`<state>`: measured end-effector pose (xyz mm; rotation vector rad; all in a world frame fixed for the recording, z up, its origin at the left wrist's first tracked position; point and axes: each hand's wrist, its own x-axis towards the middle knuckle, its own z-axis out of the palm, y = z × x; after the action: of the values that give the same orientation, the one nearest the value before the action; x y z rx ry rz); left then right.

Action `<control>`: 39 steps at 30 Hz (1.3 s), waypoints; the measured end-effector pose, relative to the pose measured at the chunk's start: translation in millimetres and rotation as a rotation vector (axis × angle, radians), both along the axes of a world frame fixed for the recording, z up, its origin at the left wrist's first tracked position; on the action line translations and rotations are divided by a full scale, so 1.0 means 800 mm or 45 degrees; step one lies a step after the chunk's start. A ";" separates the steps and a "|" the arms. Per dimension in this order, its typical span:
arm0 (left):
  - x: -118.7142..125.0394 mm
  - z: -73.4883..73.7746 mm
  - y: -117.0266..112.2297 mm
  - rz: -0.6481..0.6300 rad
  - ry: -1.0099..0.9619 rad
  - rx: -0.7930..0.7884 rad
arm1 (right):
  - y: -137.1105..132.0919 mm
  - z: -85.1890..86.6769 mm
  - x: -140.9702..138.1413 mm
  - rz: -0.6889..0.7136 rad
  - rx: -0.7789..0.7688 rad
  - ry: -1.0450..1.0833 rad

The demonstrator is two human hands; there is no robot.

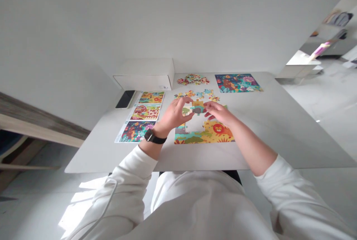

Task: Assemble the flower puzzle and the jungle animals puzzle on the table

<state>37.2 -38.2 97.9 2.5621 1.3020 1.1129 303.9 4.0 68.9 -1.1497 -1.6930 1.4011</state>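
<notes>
A partly built lion jigsaw (205,134) lies on the white table (279,132) in front of me. Over its upper part, my left hand (175,114), with a black watch on the wrist, pinches a puzzle piece (197,109) showing grey and teal. My right hand (219,112) has its fingers closed on the same piece from the right. Loose pieces (196,94) lie scattered just beyond the hands.
A heap of loose pieces (193,79) and a finished blue jigsaw (236,83) lie at the far side. A picture sheet (143,115) with three puzzle images lies to the left, beside a black phone (125,99) and a white box (145,74).
</notes>
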 end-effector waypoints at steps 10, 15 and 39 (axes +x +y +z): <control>0.002 -0.060 0.004 -0.144 -0.092 -0.068 | -0.009 -0.047 -0.026 -0.169 0.112 0.088; 0.005 -0.065 0.002 -0.150 -0.152 -0.101 | -0.011 -0.048 -0.022 -0.177 0.091 0.103; -0.022 -0.067 0.006 -0.116 -0.098 -0.276 | -0.015 -0.053 -0.020 -0.070 0.335 0.014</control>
<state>19.2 -33.1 44.4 2.3729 1.2029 0.9845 287.8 -8.1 26.4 -1.0298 -1.7632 1.1099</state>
